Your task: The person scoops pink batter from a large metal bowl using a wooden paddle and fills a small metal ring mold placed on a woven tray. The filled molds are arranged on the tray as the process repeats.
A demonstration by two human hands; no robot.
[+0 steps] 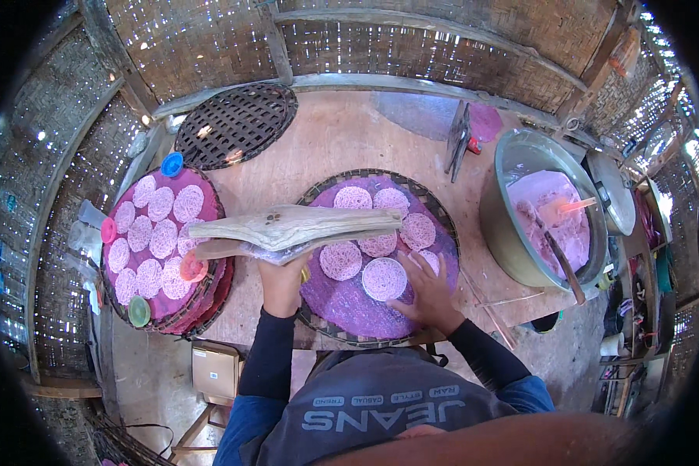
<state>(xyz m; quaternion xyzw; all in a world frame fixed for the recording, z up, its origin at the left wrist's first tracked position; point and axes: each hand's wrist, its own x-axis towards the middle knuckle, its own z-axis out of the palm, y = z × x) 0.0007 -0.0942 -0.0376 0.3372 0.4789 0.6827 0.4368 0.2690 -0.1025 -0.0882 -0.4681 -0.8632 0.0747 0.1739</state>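
My left hand (pixel 282 277) is closed around a wooden hand press (pixel 295 230), two long pale boards one above the other; the boards cover most of its fingers. Below the press lies a round woven tray (pixel 316 325) lined with purple mesh. Several pink lacy noodle discs (pixel 340 260) rest on the mesh. One disc sits inside a thin white ring (pixel 384 299) near the tray's front. My right hand (pixel 429 297) spreads its fingers at the right of this ring, thumb by the rim, fingertips over a neighbouring disc. Whether it touches the ring, I cannot tell.
At the left, stacked trays (pixel 202 311) carry more pink discs and small coloured plastic rings. A large metal pot (pixel 499 225) at the right holds pink dough, a wooden stick (pixel 561 260) and an orange scoop (pixel 571 206). An openwork woven tray (pixel 237 124) lies at the back left.
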